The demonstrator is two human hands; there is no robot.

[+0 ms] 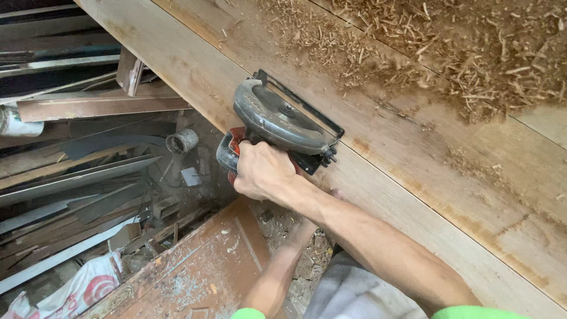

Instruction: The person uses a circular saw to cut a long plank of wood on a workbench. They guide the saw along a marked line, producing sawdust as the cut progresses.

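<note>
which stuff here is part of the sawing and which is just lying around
In use:
right hand gripping the circular saw
plank under the saw
sawdust on the plank

Lying about:
scrap boards
old door panel
short pipe piece
white sack

The left hand is hidden under the right forearm.

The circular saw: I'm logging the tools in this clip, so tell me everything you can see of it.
The circular saw is a handheld power tool with a rounded, dusty grey metal blade guard, a black base plate and a red and black body. It sits on the edge of a long wooden board, base plate flat on the wood. The right hand grips its handle from behind. The blade itself is hidden under the guard. Wood shavings lie farther up the board.
</note>
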